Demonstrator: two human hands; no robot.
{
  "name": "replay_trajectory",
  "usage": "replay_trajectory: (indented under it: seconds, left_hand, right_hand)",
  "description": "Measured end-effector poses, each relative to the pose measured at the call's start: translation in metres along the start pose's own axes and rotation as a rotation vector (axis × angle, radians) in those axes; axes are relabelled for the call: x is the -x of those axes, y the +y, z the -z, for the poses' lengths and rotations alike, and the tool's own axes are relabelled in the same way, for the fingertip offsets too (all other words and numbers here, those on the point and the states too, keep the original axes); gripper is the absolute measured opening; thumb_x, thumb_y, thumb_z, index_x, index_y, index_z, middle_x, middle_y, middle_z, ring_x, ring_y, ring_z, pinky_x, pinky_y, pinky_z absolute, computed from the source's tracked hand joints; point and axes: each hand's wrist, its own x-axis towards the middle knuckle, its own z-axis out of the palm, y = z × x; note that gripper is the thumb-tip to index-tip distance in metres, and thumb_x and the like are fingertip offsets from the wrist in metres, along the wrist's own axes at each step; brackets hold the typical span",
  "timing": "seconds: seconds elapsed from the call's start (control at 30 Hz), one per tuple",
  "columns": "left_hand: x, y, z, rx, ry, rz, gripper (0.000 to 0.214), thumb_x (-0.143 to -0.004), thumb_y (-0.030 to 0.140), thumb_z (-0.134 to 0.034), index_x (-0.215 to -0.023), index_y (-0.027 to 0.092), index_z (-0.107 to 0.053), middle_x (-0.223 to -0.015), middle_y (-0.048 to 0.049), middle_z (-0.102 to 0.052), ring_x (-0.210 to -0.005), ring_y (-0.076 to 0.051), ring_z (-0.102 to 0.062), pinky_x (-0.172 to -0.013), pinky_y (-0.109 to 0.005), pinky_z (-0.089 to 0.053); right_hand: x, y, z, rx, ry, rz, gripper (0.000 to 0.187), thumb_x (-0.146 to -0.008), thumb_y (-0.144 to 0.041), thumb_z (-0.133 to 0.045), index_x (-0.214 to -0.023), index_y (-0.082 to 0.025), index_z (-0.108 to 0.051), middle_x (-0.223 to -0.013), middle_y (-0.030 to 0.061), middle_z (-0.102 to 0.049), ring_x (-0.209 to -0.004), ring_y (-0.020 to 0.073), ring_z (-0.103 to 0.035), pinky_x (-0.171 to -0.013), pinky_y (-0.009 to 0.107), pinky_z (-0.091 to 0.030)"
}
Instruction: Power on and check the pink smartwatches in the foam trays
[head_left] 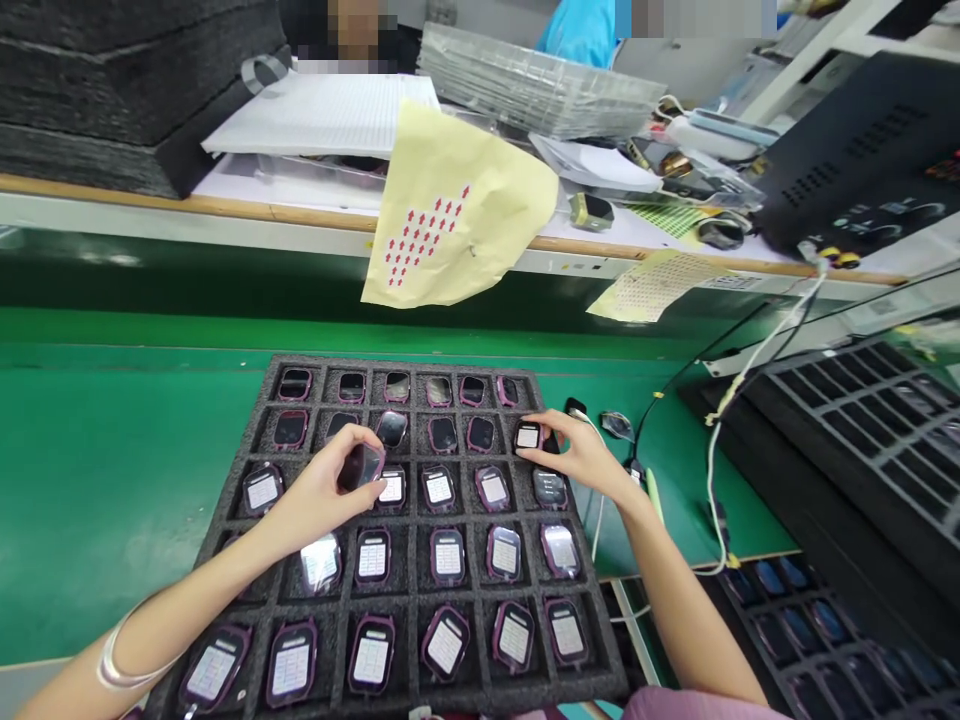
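A dark foam tray [405,690] lies before me, its square pockets holding rows of purple-framed smartwatch bodies. Many in the nearer rows show lit white screens, such as this smartwatch [448,555]; those in the two far rows look dark. My left hand [337,485] is closed around a dark-screened smartwatch [363,467] above the tray's left middle. Thumb and fingers of my right hand [574,450] pinch a smartwatch [529,436] with a lit screen by its edges, at the right end of the second row from the back.
Cables [720,480] run down the right side of the green table [90,450]. More foam trays [900,420] are stacked at the right. Across the back, a shelf [300,205] carries black foam blocks [112,90], papers, clear plastic trays and a black box [862,150]. A yellow sheet [450,220] hangs over its edge.
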Motion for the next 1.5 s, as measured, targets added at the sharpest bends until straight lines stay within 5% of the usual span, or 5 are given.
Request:
replay_trajectory:
  seconds: [0.17, 0.67, 0.93, 1.17, 1.5]
  left_hand:
    - [0.001, 0.0, 0.0, -0.033, -0.019, -0.024, 0.021, -0.078, 0.014, -0.053, -0.097, 0.021, -0.045, -0.092, -0.0012, -0.048, -0.09, -0.018, -0.048, -0.084, -0.031, -0.037]
    - [0.006, 0.007, -0.002, -0.148, -0.03, -0.016, 0.02, -0.079, 0.016, -0.05, -0.097, 0.022, -0.043, -0.092, -0.0006, -0.049, -0.089, -0.019, -0.048, -0.084, -0.033, -0.035]
    - [0.007, 0.014, -0.001, -0.18, 0.017, -0.057, 0.021, -0.077, 0.014, -0.05, -0.096, 0.021, -0.044, -0.09, -0.0007, -0.051, -0.085, -0.018, -0.05, -0.079, -0.03, -0.039]
    - [0.002, 0.012, 0.0, -0.15, 0.04, -0.097, 0.024, -0.078, 0.015, -0.054, -0.099, 0.021, -0.045, -0.092, -0.001, -0.053, -0.087, -0.017, -0.052, -0.081, -0.029, -0.041]
    - [0.006, 0.013, -0.001, -0.072, 0.013, -0.092, 0.026, -0.077, 0.011, -0.054, -0.099, 0.021, -0.046, -0.094, -0.0007, -0.051, -0.09, -0.017, -0.05, -0.083, -0.028, -0.039]
  right_hand:
    - [0.002, -0.009, 0.0, 0.257, 0.075, 0.119, 0.051, -0.086, -0.042, -0.062, -0.128, -0.015, -0.054, -0.122, 0.0171, -0.053, -0.112, 0.0333, -0.049, -0.094, 0.047, -0.04]
    - [-0.025, -0.06, -0.056, -0.202, 0.203, -0.039, 0.026, -0.084, -0.042, -0.062, -0.085, -0.016, -0.064, -0.086, 0.0097, -0.063, -0.081, 0.0242, -0.063, -0.071, 0.037, -0.052]
    - [-0.034, -0.115, -0.045, -1.225, -0.087, -0.206, 0.025, -0.084, -0.032, -0.067, -0.1, -0.015, -0.059, -0.098, 0.0112, -0.071, -0.087, 0.0245, -0.07, -0.081, 0.042, -0.055]
    - [-0.034, -0.115, -0.049, -1.361, -0.336, -0.214, 0.055, -0.083, -0.027, -0.068, -0.134, -0.021, -0.046, -0.106, 0.0087, -0.07, -0.105, 0.0249, -0.064, -0.099, 0.047, -0.044]
    - [-0.03, -0.113, -0.051, -1.417, -0.331, -0.039, 0.04, -0.084, -0.03, -0.069, -0.122, -0.022, -0.058, -0.095, 0.007, -0.072, -0.092, 0.0247, -0.069, -0.088, 0.04, -0.049]
